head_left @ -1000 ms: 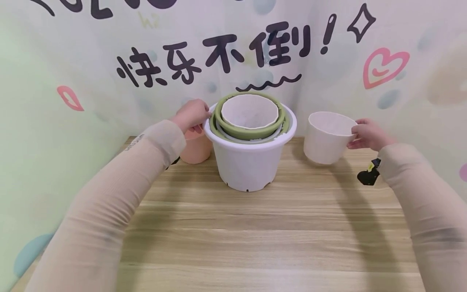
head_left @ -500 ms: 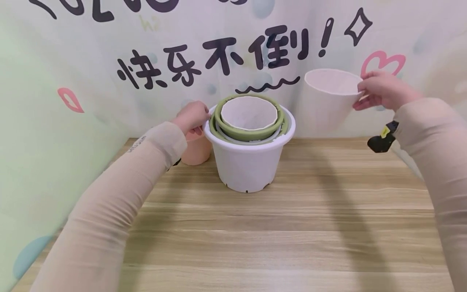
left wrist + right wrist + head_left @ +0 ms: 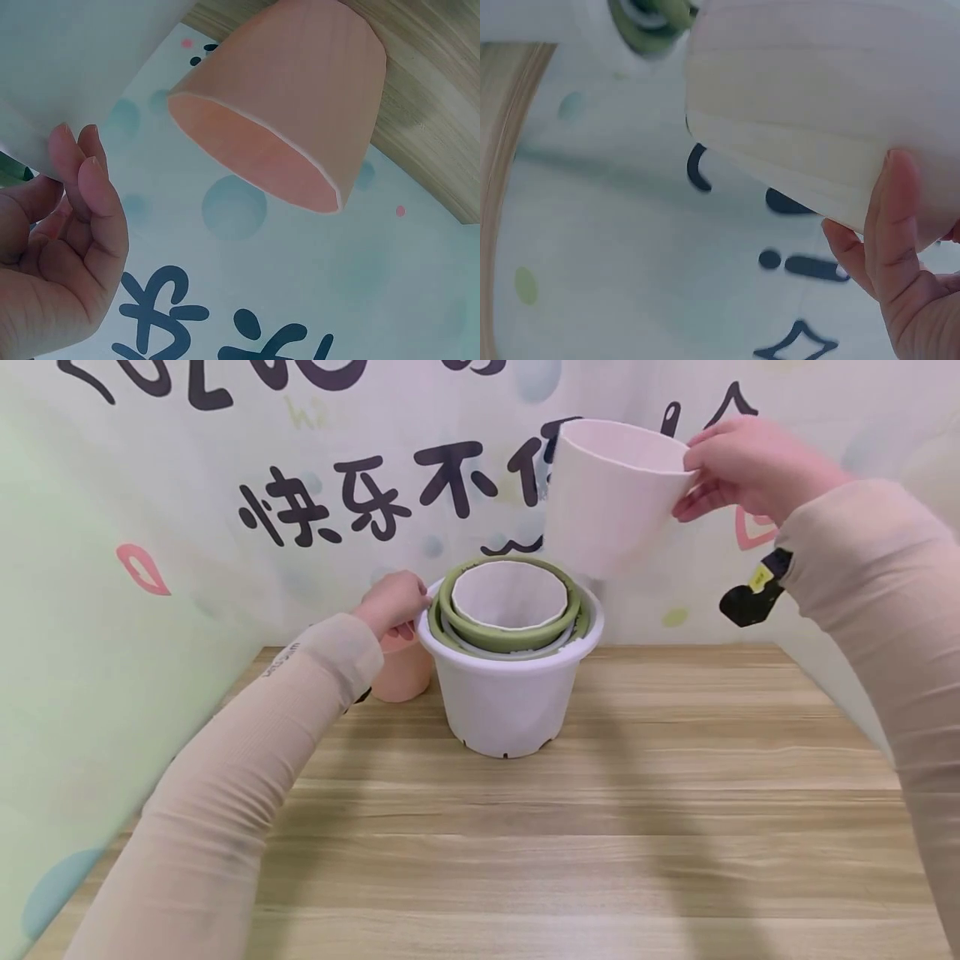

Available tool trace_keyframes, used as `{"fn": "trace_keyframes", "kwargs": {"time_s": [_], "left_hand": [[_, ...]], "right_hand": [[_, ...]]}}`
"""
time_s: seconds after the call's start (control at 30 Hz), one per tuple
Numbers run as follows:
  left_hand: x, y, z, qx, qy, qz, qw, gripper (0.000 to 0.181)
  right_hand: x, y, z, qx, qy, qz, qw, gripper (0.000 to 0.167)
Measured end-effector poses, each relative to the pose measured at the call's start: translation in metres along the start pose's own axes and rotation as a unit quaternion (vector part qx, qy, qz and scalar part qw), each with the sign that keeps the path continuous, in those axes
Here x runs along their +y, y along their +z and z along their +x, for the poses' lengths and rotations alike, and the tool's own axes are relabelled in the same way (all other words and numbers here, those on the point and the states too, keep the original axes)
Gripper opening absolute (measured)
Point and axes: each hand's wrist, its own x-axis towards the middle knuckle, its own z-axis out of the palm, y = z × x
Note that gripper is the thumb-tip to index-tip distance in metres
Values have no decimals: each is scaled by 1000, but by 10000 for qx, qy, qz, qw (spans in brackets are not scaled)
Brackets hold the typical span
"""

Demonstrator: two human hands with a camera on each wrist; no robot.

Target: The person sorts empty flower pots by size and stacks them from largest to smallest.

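Note:
A large white flower pot (image 3: 504, 706) stands upright on the table with smaller pots nested in it. Green rims (image 3: 501, 637) show inside, around an innermost pale pot (image 3: 510, 593). My left hand (image 3: 395, 602) pinches the large pot's left rim between thumb and fingers, as the left wrist view also shows. Up in the air, my right hand (image 3: 750, 468) grips another pale pot (image 3: 611, 497) by its right rim. That pot is slightly tilted, above and right of the stack and apart from it. In the right wrist view the fingers (image 3: 896, 232) press along its outer wall.
A small peach-coloured pot (image 3: 402, 675) stands left of the stack, just below my left hand. Behind the wooden table (image 3: 525, 860) hangs a printed curtain (image 3: 337, 577) with dark lettering. A pale green wall (image 3: 67, 693) borders the left side.
My right hand has lifted the pale pot off the table at right, then carried it up and leftward toward the stack. The left hand has stayed on the large pot's rim.

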Motion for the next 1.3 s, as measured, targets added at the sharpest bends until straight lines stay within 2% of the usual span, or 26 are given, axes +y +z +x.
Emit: {"fn": "trace_keyframes", "kwargs": {"time_s": [0.3,0.6,0.7,0.93,1.1,1.17,1.3], "left_hand": [[1,0,-1,-64,-52,-63,9999,28],[0,0,-2,-38,25,-90,9999,30],[-1,0,-3,-40,38,-95,9999,30],[0,0,-3,-12,51,-183,9998,30],[1,0,-3,-39,10,-165,9999,31],[1,0,-2,-53,-3,-150,9999,31],[0,0,-2,-57,-17,-162,9999,31]], "right_hand": [[-23,56,-8,-51,-505,-351,9981,30],[-24,98,-10,-192,-469,-662,9965,36],[-19,106,-8,-240,-452,-655,9965,33],[-4,118,-2,-336,-428,-656,9964,40],[7,124,2,-366,-461,-610,9964,25],[10,126,4,-383,-462,-621,9963,24],[18,130,4,-326,-485,-843,9947,34]]}}
